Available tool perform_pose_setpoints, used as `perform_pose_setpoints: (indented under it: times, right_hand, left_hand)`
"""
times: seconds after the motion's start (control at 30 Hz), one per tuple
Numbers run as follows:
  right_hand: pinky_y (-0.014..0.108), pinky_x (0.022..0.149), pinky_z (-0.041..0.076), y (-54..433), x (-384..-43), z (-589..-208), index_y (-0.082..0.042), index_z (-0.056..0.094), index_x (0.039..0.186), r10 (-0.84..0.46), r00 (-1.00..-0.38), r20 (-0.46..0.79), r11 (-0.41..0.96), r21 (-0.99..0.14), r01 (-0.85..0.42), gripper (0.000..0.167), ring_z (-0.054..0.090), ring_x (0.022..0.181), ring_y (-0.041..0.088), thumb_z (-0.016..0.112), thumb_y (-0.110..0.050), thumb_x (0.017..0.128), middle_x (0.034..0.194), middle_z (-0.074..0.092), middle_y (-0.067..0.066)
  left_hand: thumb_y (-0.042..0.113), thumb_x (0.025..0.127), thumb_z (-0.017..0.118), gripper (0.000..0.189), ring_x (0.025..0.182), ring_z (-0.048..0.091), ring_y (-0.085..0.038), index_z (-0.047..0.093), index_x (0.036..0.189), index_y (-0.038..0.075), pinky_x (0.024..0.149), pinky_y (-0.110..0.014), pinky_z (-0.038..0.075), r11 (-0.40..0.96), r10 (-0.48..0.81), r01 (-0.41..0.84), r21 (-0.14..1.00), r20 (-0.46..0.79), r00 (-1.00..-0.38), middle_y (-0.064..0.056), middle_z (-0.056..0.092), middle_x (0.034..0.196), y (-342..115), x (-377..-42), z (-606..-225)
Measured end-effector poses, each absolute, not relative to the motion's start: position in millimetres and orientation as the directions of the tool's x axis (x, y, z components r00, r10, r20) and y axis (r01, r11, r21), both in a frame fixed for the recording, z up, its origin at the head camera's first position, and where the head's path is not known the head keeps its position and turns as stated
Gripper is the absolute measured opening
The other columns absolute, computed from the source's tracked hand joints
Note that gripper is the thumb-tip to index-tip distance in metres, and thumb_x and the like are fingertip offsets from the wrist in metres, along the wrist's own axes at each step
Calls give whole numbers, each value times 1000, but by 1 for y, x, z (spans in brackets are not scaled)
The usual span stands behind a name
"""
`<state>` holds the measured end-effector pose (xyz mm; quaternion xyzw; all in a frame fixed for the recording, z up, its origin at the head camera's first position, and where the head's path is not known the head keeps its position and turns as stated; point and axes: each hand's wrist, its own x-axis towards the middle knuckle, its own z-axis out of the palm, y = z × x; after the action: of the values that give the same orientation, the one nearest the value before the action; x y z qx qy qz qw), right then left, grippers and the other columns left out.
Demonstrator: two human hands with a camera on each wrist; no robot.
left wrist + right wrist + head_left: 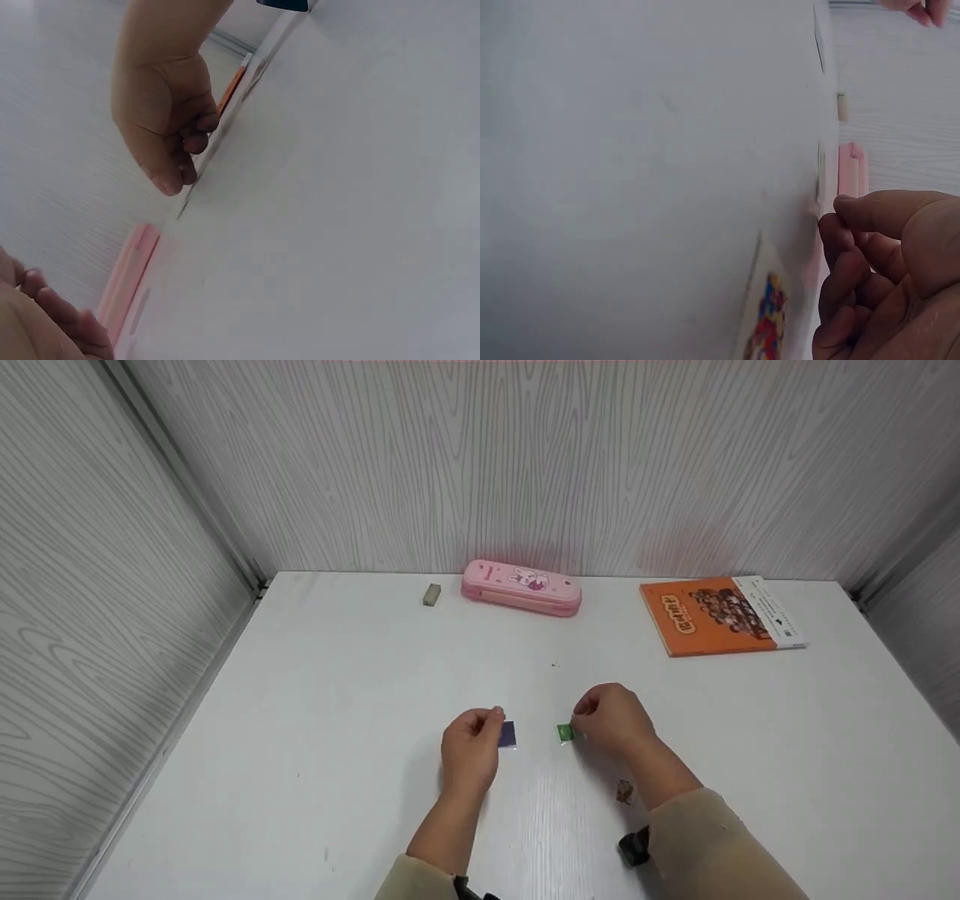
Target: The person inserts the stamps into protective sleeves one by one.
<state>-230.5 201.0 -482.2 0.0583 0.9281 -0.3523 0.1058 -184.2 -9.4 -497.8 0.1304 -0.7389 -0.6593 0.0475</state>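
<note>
In the head view, my left hand (470, 750) hovers beside a small purple square (508, 734) in a clear sleeve, its fingers loosely bent. The right wrist view shows my left fingertips (928, 13) raised off the tabletop, away from that square. My right hand (616, 720) pinches at the right edge of a small green square (565, 732), also clear-edged. Its thumb and index fingertip (845, 204) meet there, low over the table. Under the right forearm lies a brown patterned piece (624, 791); up close it is a card with a colourful picture (769, 319).
A pink pencil case (521, 587) lies against the back wall. To its left is a small beige block (432, 595), perhaps an eraser. An orange book (709, 616) lies at the back right. Grainy panels enclose the white table (337, 682) at the back and sides.
</note>
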Motion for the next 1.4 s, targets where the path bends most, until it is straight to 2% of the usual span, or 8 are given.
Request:
perform_pose_setpoints:
  times: [0.17, 0.3, 0.47, 0.6, 0.8, 1.0, 1.23, 1.4]
  right_hand:
    - [36, 71, 52, 212, -224, -475, -3, 75, 101, 40, -972, -230, 727, -661, 186, 10, 61, 85, 23, 72, -12, 97, 93, 68, 9]
    - [39, 76, 53, 238, -216, -467, 0, 76, 107, 46, -980, -195, 709, -684, 170, 16, 60, 90, 25, 71, -13, 99, 100, 69, 13]
    - [39, 76, 53, 275, -201, -464, 5, 74, 116, 76, -980, -185, 699, -691, 184, 27, 60, 94, 29, 73, -16, 99, 109, 68, 20]
    - [36, 73, 52, 290, -186, -468, 5, 72, 121, 82, -977, -195, 683, -703, 198, 33, 59, 93, 28, 76, -17, 97, 107, 67, 17]
    - [34, 69, 52, 280, -161, -476, 4, 73, 122, -17, -970, -242, 661, -731, 171, 42, 60, 84, 22, 87, -14, 87, 94, 69, 8]
    - [36, 76, 52, 263, -145, -479, 3, 74, 123, -27, -953, -303, 695, -690, 200, 54, 58, 89, 23, 96, -12, 76, 95, 66, 5]
    - [42, 86, 54, 256, -136, -484, -1, 78, 118, 18, -959, -283, 738, -643, 204, 44, 61, 96, 22, 93, -5, 77, 101, 70, 3]
    - [43, 85, 54, 257, -133, -483, -4, 81, 109, 25, -965, -261, 750, -634, 191, 30, 62, 95, 22, 90, -5, 80, 100, 70, 3]
  left_hand:
    - [23, 101, 72, 17, 95, 63, -21, 80, 106, 8, 83, -40, 53, 391, -155, -111, 914, -54, -986, -3, 74, 103, -16, -180, -488]
    - [22, 101, 73, 16, 101, 63, -23, 81, 106, 9, 88, -43, 53, 468, -106, -99, 878, -55, -993, -4, 74, 111, -15, -178, -486]
    - [18, 100, 74, 14, 92, 64, -18, 81, 107, 8, 80, -37, 55, 440, -45, -83, 894, -70, -996, -1, 74, 99, -14, -179, -487]
    - [17, 99, 75, 11, 89, 65, -15, 81, 104, 8, 80, -34, 56, 414, 19, -64, 908, -79, -997, 2, 73, 94, -11, -177, -488]
    - [19, 98, 77, 9, 85, 62, -13, 81, 98, 12, 78, -35, 54, 431, 94, -29, 902, -77, -993, 4, 69, 90, -4, -171, -488]
    - [21, 98, 77, 10, 87, 63, -14, 81, 99, 12, 79, -36, 55, 445, 141, -20, 895, -93, -986, 4, 69, 92, 1, -167, -488]
    - [24, 98, 77, 12, 90, 64, -14, 80, 101, 12, 81, -37, 55, 444, 163, -29, 896, -112, -980, 4, 70, 94, 5, -164, -488]
    - [26, 98, 77, 14, 90, 64, -11, 80, 103, 13, 81, -34, 55, 444, 205, -20, 896, -123, -971, 6, 71, 95, 9, -161, -487]
